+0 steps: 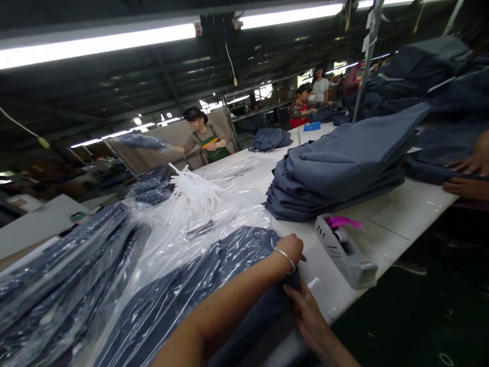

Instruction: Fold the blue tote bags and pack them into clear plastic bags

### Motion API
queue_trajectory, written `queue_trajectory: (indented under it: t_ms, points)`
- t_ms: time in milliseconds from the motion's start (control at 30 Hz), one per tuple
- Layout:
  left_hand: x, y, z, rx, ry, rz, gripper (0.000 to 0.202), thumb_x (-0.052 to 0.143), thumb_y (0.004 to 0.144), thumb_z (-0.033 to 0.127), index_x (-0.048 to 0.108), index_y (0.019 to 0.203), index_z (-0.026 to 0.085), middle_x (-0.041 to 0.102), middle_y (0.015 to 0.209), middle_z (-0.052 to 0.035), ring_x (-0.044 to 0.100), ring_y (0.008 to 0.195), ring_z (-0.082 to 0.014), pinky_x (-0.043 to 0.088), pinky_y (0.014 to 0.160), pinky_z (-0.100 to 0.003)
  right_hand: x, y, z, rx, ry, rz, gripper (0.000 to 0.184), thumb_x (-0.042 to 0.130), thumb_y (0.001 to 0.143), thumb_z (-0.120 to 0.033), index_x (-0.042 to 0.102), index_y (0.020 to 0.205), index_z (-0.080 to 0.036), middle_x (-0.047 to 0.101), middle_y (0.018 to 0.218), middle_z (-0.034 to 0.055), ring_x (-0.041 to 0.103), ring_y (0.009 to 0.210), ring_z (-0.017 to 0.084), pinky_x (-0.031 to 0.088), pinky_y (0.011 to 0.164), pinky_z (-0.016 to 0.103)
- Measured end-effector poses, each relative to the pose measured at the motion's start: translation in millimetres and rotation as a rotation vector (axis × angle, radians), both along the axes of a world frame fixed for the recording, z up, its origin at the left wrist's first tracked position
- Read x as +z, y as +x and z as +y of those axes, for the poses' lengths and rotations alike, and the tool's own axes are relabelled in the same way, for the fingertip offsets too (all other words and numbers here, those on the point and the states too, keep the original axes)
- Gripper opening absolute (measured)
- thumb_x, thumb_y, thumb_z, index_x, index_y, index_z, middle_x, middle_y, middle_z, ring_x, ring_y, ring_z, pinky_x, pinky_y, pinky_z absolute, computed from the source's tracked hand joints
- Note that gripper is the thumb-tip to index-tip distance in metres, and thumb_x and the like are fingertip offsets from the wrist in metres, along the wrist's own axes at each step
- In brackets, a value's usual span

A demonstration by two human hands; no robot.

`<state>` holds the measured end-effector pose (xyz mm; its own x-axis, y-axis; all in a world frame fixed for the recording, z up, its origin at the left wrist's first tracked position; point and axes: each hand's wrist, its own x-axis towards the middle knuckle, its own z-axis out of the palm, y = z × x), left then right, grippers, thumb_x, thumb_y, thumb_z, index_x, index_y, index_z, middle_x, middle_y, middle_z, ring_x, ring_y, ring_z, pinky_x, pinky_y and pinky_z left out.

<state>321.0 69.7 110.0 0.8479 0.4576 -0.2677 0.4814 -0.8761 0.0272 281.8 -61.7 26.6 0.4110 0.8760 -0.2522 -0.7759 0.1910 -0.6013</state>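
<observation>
Below the left hand (291,250), curled, its grip hidden, the right hand (305,308) pinches a glossy, plastic-wrapped, slate-blue fabric bag (229,260).

Left grip (290,251) and right grip (304,307) hold a plastic-covered bag (214,270).

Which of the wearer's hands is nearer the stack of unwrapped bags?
The left hand: it is just short of the stack of unwrapped bags, apart from it. The right hand is farther off, lower in the picture.
</observation>
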Motion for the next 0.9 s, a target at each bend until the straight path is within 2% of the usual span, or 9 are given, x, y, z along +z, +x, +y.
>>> queue_trajectory:
  t_ms: [100,233,400,500,600,667,767,833,900]
  points:
    - [13.8,-11.2,-7.7,-0.028,-0.004,0.001,0.037,0.072,0.082,0.026,0.065,0.111,0.005,0.063,0.114,-0.0207,0.063,0.109,-0.0303,0.054,0.09,-0.037,2.5,-5.9,-3.8,0.008,0.018,0.031,0.077,0.083,0.072,-0.026,0.049,0.141,-0.027,0.064,0.131,0.0066,0.059,0.12,0.03,0.049,0.099,0.042]
    - [31.2,-21.1,-11.2,-0.071,-0.032,-0.01,0.024,0.063,0.082,0.01,0.066,0.106,0.007,0.067,0.106,-0.0193,0.066,0.102,-0.0274,0.052,0.092,-0.038,13.9,-10.8,-7.7,0.042,0.066,0.045,0.072,0.079,0.076,-0.025,0.049,0.141,-0.028,0.062,0.134,0.0059,0.058,0.122,0.029,0.048,0.1,0.043]
    - [37.2,-27.5,-21.5,-0.116,-0.114,-0.086,0.024,0.054,0.087,0.013,0.067,0.107,0.014,0.071,0.102,-0.0122,0.066,0.099,-0.0217,0.051,0.09,-0.032,17.8,-20.6,-16.0,0.029,0.036,0.005,0.072,0.083,0.07,-0.029,0.053,0.135,-0.027,0.065,0.129,0.0068,0.059,0.12,0.03,0.049,0.099,0.044]
    - [29.3,-30.8,-47.2,-0.15,-0.196,-0.118,0.022,0.058,0.087,0.017,0.069,0.106,0.017,0.074,0.096,-0.0062,0.067,0.096,-0.0173,0.05,0.087,-0.026,10.5,-23.6,-18.1,-0.026,-0.066,-0.069,0.06,0.085,0.062,-0.044,0.066,0.117,-0.026,0.07,0.116,0.0091,0.063,0.11,0.032,0.052,0.092,0.046]
    - [7.2,-31.8,-82.6,-0.215,-0.299,-0.113,0.022,0.067,0.079,0.018,0.071,0.101,0.018,0.075,0.088,-0.0046,0.068,0.087,-0.0179,0.05,0.08,-0.026,7.0,-18.2,-7.6,-0.05,-0.206,-0.204,0.052,0.086,0.049,-0.052,0.073,0.094,-0.028,0.074,0.097,0.0128,0.068,0.099,0.036,0.054,0.079,0.05]
    - [-12.7,-30.1,-102.7,-0.232,-0.326,-0.127,0.021,0.07,0.075,0.017,0.074,0.095,0.016,0.075,0.085,-0.0069,0.068,0.083,-0.0206,0.05,0.075,-0.028,10.9,-13.2,5.6,-0.032,-0.221,-0.274,0.047,0.087,0.049,-0.047,0.074,0.09,-0.031,0.075,0.095,0.0128,0.068,0.1,0.038,0.053,0.078,0.051]
    - [-36.1,-26.6,-118.1,-0.247,-0.377,-0.144,0.015,0.07,0.074,0.016,0.075,0.089,0.016,0.075,0.082,-0.0058,0.068,0.081,-0.0201,0.049,0.068,-0.025,22.1,-11.3,24.0,-0.026,-0.167,-0.31,0.041,0.082,0.057,-0.046,0.073,0.096,-0.037,0.075,0.103,0.0083,0.066,0.109,0.037,0.054,0.082,0.05]
    - [-39.2,-28.5,-119.5,-0.284,-0.428,-0.126,0.015,0.07,0.075,0.014,0.074,0.089,0.017,0.075,0.082,-0.0027,0.069,0.082,-0.0181,0.049,0.068,-0.023,27.8,-14.0,30.5,-0.026,-0.165,-0.296,0.041,0.079,0.061,-0.049,0.073,0.101,-0.039,0.075,0.105,0.0063,0.066,0.11,0.037,0.055,0.082,0.051]
    - [-29.3,-38.3,-117.5,-0.282,-0.429,-0.163,0.014,0.071,0.078,0.018,0.074,0.091,0.017,0.076,0.085,-0.003,0.069,0.083,-0.0177,0.05,0.072,-0.023,28.9,-17.8,31.9,-0.031,-0.22,-0.262,0.045,0.079,0.063,-0.052,0.072,0.105,-0.039,0.075,0.105,0.006,0.066,0.108,0.038,0.056,0.081,0.052]
